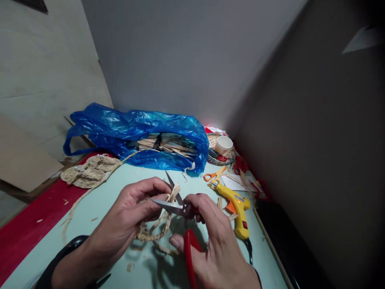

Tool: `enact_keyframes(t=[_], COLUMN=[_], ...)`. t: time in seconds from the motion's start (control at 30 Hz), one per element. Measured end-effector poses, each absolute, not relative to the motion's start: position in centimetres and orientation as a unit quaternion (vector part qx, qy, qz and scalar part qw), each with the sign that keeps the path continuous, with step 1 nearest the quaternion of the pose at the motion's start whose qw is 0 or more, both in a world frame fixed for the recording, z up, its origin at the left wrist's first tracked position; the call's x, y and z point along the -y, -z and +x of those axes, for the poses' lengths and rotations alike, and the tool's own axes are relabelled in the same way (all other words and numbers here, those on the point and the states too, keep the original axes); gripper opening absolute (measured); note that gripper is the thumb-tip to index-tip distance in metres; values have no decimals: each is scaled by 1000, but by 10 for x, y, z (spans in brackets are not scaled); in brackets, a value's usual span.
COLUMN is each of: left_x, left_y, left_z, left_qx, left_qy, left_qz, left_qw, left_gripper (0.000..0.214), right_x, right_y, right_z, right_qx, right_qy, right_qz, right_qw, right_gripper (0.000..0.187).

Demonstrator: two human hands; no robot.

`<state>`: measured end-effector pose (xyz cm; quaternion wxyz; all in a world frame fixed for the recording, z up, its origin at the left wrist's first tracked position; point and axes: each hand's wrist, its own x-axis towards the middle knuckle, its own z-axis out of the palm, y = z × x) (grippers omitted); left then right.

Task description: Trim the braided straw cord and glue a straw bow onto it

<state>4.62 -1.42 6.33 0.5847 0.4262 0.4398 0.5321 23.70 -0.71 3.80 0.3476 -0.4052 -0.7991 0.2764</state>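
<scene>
Scissors [179,208]: red-handled, held in front of the person over the table, blades spread in a V with the frayed tip of the braid [165,229] between them.
Right hand [215,233]: wrapped around the scissors, thumb and fingers at the handles and close to the pivot.
Left hand [136,204]: drawn narrow, thumb and forefinger pinching the braid near its tip.
Braid: straw-coloured, looping down beneath the left hand (its lower part is blurred, so I cannot tell whether it touches the table).
Table [266,263]: pale green, scattered with small straw scraps, a red strip [33,228] along the left side.
Blue bag [108,120]: lying against the wall, a bundle of dry strips [168,144] showing in its mouth.
Woven pieces [82,176]: at the left, overlapping each other, with pale beads on top; a long strand runs just beside them.
Glue gun [240,210]: yellow with an orange trigger, lying to the right of the right hand, near some orange scissors [215,175].
Basket [212,140]: shallow, in the far corner, holding a white cup [224,144].
</scene>
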Motion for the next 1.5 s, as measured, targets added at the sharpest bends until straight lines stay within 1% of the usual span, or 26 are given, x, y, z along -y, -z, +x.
enact_keyframes(t=[0.1,0.23,0.33,0.43,0.57,0.63,0.77,0.87,1.1,1.2,1.4,1.5], left_x=[15,15,16,15,15,15,16,16,13,13,12,13], left_y=[-63,-66,-69,-70,-71,-72,-73,-72,-68,-68,-69,-73], left_z=[46,45,46,47,49,49,49,47,45,45,44,47], left_qx=[-446,-466,-464,-465,-474,-482,-504,-494,-486,-478,-498,-513], left_qy=[-521,-518,-523,-531,-533,-529,-525,-522,-513,-512,-505,-498], left_qz=[452,479,490,486,478,475,467,484,472,469,497,509], left_qw=[571,534,521,516,513,512,501,500,528,537,501,479], left_gripper=[2,4,5,8,15,13,10,9,8,8,6,10], right_x=[5,1,-1,-2,-2,-3,-4,-3,-2,-3,-3,-2], right_y=[-39,-36,-34,-34,-33,-33,-31,-31,-33,-32,-32,-30], right_z=[237,239,241,242,245,246,249,250,246,245,242,241], right_qx=[817,841,848,851,856,860,866,868,863,861,857,855], right_qy=[-215,-107,-48,-21,-34,-39,-23,-21,-56,-83,-102,-101], right_qz=[-377,-344,-337,-334,-328,-327,-312,-310,-323,-326,-344,-348], right_qw=[379,404,407,405,398,391,391,388,386,381,369,370], right_gripper=[32,33,36,36,31,29,33,33,23,24,20,8])
